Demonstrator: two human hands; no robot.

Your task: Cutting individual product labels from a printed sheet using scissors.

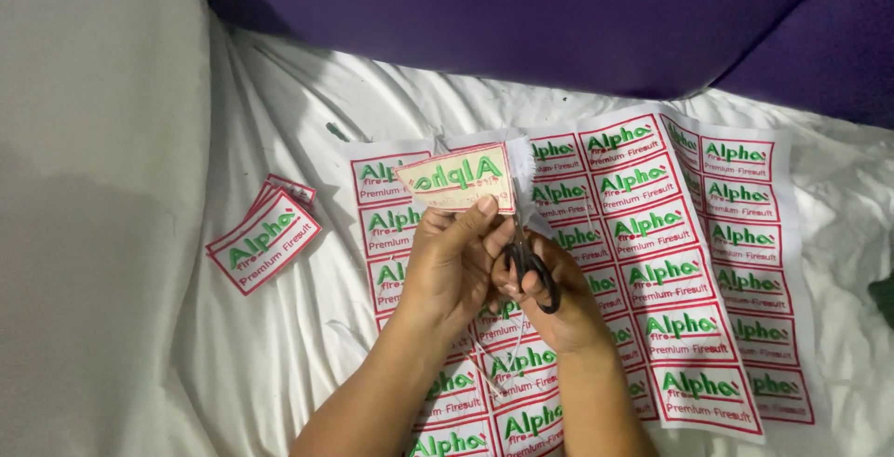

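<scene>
Trimming step in hand, by the look of it. Left hand (453,257) is pinching a rectangular embroidered cloth patch, white with red border and green lettering (458,178), held up reversed above the uncut white sheet of matching patches (670,262). Right hand (549,294) is gripping small black-handled scissors (529,257) at the patch's right edge, blades largely hidden. Next move likely calls for cutting close along the border. Stack of finished patches (265,234) is lying well to the left on white cloth (279,345).

- We have one view only, from a camera worn on the head, so no second view shares any of it.
- We look steeply down and forward at a white cloth (279,345), purple wall (521,20) at twelve o'clock.
- We sit close: both forearms enter from six o'clock and meet near centre.
</scene>
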